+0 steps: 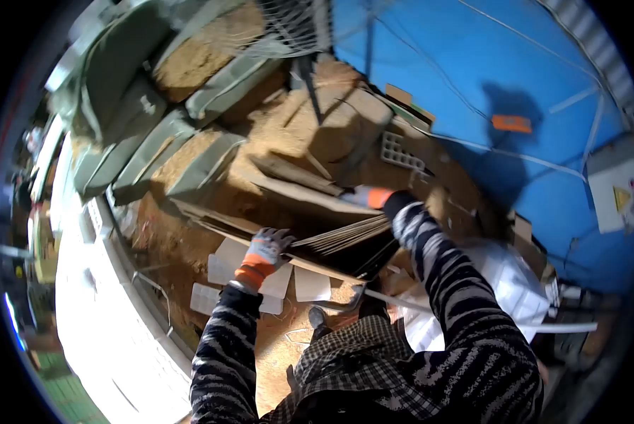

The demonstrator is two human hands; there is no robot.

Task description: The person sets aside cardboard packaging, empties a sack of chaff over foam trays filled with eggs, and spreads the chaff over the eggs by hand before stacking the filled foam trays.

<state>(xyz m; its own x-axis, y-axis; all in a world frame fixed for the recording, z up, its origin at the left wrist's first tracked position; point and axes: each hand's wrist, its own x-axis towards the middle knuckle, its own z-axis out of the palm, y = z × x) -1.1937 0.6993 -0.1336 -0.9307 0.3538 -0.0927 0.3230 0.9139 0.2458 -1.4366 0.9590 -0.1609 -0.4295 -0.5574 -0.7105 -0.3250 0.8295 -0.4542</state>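
A large open cardboard box lies in front of me, with a stack of thin cardboard sheets leaning inside it. My left hand, in a grey and orange work glove, is closed over the box's near edge, fingers pointing inward. At the far right edge, my right hand in the same kind of glove closes on the top of the far wall; its fingertips are blurred and partly hidden. The inside of the box is dark toward its right end.
Green sacks are piled at the back left, near a wire fan guard. White pads lie on the floor by my feet. Clear plastic wrap is at right. A blue wall carries cables and an electrical box.
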